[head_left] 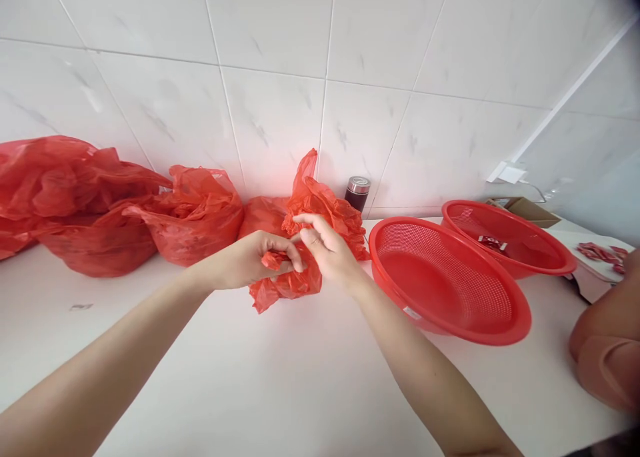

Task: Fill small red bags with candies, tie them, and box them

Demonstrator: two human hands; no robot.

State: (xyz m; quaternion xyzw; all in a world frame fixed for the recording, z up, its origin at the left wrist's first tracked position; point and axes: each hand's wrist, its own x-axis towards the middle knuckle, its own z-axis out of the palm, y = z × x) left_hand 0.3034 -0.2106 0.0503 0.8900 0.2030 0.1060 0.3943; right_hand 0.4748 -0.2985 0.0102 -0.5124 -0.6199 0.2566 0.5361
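Note:
My left hand (280, 254) is closed around a gathered piece of a thin red plastic bag (293, 285), and a crumpled tuft pokes out between its fingers. Right beside it, my right hand (327, 247) has its index finger stretched out and apart from the thumb, close to the left fingertips. Nothing shows clearly in its grasp. The lower part of the bag hangs or rests just above the white table (280, 384). Behind my hands stands another crumpled red bag (325, 207), its top sticking up against the tiles.
Filled red bags (200, 210) and a larger red pile (75, 197) line the wall at left. A dark flask (357, 194) stands behind. To the right are a red perforated basket (450, 277), a second basket (520, 240), a cardboard box (525, 209) and another person's arm (607, 350).

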